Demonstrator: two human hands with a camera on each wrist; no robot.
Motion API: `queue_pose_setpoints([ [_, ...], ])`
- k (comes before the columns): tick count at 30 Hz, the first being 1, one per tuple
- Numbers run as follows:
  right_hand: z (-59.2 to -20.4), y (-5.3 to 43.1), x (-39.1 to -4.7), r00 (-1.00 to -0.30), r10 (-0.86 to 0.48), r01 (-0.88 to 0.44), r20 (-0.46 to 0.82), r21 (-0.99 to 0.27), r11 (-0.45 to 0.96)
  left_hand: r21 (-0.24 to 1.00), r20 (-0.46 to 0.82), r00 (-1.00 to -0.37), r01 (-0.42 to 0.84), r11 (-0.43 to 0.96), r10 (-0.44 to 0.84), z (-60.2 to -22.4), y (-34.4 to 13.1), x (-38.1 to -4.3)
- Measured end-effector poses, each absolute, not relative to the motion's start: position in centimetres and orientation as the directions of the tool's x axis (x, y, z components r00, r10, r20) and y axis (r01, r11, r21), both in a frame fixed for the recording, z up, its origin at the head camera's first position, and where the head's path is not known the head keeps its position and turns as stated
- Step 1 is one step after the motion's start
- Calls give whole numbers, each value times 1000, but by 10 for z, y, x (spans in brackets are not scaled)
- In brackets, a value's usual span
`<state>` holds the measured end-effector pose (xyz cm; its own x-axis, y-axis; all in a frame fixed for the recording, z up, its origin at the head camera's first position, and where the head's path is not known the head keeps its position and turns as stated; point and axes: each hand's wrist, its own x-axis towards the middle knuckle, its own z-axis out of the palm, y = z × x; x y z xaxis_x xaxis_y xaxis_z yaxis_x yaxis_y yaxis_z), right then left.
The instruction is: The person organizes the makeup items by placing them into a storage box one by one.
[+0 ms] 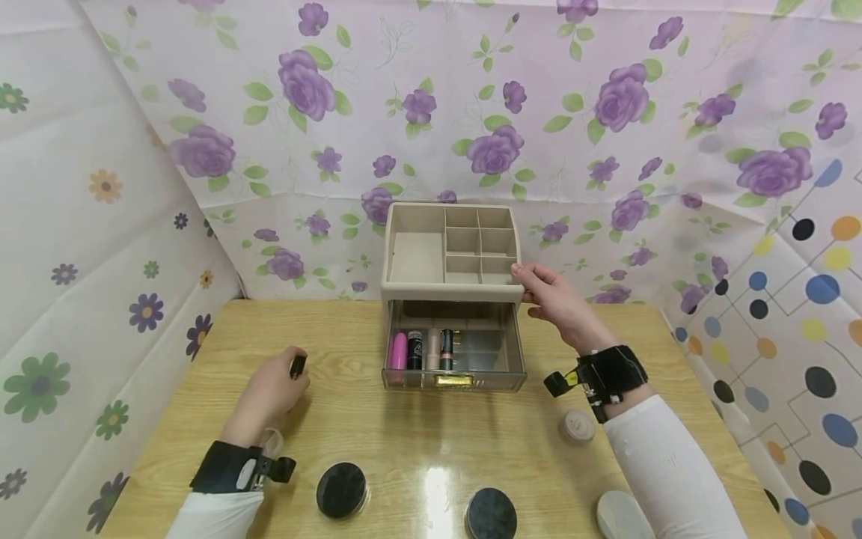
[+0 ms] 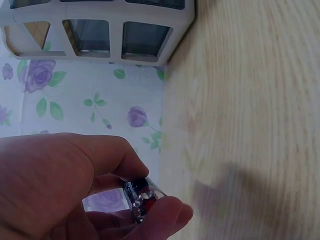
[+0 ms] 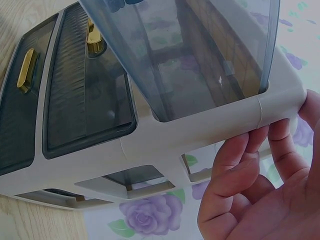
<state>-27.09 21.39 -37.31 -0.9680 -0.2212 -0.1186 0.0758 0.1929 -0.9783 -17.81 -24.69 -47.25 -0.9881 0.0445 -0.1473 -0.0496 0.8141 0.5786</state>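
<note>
A beige cosmetics organizer [image 1: 417, 258] stands at the back of the table, its clear top drawer [image 1: 485, 383] pulled out. Inside the drawer's left half, a pink tube [image 1: 399, 352], a black tube [image 1: 414, 352], a beige tube [image 1: 433, 350] and another dark tube [image 1: 447, 349] lie side by side. My right hand [image 1: 559, 305] grips the organizer's upper right edge, thumb on top and fingers at the side. Left of the organizer, my left hand [image 1: 269, 389] pinches a small shiny black lipstick tube [image 2: 132, 192] between thumb and fingers, which partly hide it.
Near the front are a black-lidded round jar [image 1: 342, 490], a second black-lidded jar [image 1: 491, 515] and a pale round case [image 1: 621, 516] partly behind the right sleeve. A small round pot [image 1: 578, 425] sits beneath the right wrist. Lower drawers [image 3: 90, 90] with gold handles are closed.
</note>
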Motion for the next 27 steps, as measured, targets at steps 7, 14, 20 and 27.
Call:
queue_pose_setpoints([
  [7, -373, 214, -270, -967, -221, 84, -126, -978, 190, 607, -115, -992, -31, 794, 49, -460, -240, -177],
  [14, -372, 213, -270, -968, -216, 85, -127, -977, 193, 615, -11, -997, 49, 787, 70, -433, -225, -177],
  [20, -371, 212, -269, -972, -197, 88, -128, -976, 201, 678, 37, -995, 90, 729, 88, -409, -213, -175],
  [27, -371, 212, -268, -974, -186, 94, -132, -976, 198, 741, 72, -991, 129, 658, 114, -385, -200, -170],
])
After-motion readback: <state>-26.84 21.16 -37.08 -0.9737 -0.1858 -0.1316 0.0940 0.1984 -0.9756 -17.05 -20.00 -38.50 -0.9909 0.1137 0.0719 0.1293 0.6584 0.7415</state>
